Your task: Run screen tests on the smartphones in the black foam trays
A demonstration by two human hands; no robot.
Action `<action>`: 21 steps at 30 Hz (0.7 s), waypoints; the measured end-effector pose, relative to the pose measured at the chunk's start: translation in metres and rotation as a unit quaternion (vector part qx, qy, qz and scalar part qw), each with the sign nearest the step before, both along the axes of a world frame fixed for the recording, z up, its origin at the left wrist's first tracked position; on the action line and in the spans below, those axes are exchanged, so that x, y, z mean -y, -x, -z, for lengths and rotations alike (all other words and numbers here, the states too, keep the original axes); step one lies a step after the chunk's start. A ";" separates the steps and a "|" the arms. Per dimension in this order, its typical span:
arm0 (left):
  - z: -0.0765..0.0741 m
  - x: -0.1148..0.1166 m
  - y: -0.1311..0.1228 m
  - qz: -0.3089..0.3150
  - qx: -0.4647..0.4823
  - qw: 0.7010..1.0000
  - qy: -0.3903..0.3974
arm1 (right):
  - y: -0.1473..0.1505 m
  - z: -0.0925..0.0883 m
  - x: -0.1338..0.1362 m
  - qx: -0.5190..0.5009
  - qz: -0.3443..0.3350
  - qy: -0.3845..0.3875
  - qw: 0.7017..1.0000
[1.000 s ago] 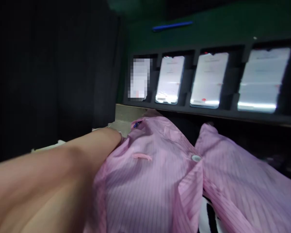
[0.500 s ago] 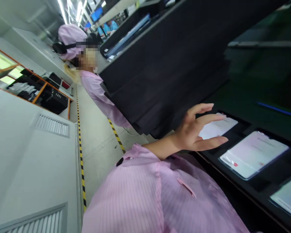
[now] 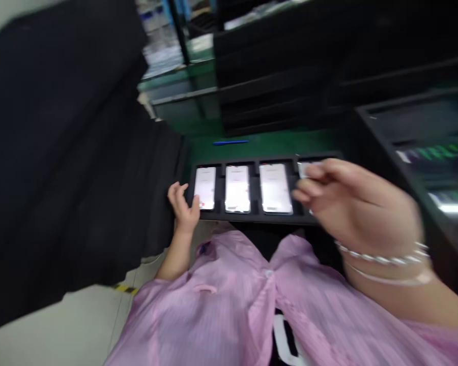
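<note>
A black tray (image 3: 255,195) with several phones set side by side lies in front of me, their screens lit white. My left hand (image 3: 185,211) is at the tray's left end, fingers spread, thumb by the lower edge of the leftmost phone (image 3: 205,187). To its right are a second phone (image 3: 237,188) and a third phone (image 3: 275,188). My right hand (image 3: 361,211), a bracelet on its wrist, is above the tray's right end, fingers curled and pinched together. It largely covers the rightmost phone (image 3: 303,168). Blur hides what, if anything, is between those fingertips.
Behind the tray a blue pen (image 3: 231,143) lies on the green mat (image 3: 270,143). A black curtain (image 3: 80,152) hangs at left. Off to the right is a dark case (image 3: 381,137) with bright reflections. Shelving (image 3: 179,91) stands beyond.
My view has swung from the aisle and a co-worker in pink to the tray. My right hand has come into view. My left hand remains at the tray's left end, fingers apart.
</note>
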State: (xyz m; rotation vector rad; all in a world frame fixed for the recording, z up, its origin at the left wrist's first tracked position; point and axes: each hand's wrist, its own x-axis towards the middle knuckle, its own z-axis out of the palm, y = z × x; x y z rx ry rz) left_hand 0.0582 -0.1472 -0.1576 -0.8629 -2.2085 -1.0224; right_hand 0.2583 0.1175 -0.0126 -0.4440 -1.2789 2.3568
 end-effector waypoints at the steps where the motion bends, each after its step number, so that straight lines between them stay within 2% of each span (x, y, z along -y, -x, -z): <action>1: 0.005 -0.002 0.006 0.004 0.010 1.000 0.006 | 0.000 0.001 -0.001 -0.001 0.008 0.019 1.000; 4: 0.011 -0.004 0.010 0.005 0.021 1.000 0.015 | 0.011 0.006 0.001 0.004 -0.003 0.018 1.000; 12: 0.008 -0.004 0.004 -0.006 0.018 0.999 0.032 | 0.017 0.019 0.001 0.004 0.007 -0.014 1.000; 16: 0.009 -0.005 0.005 0.000 0.027 0.999 0.036 | 0.019 0.022 -0.001 0.017 0.022 -0.007 1.000; 21: 0.009 -0.006 0.005 0.011 0.024 0.999 0.024 | 0.023 0.021 -0.002 -0.004 -0.041 0.043 0.998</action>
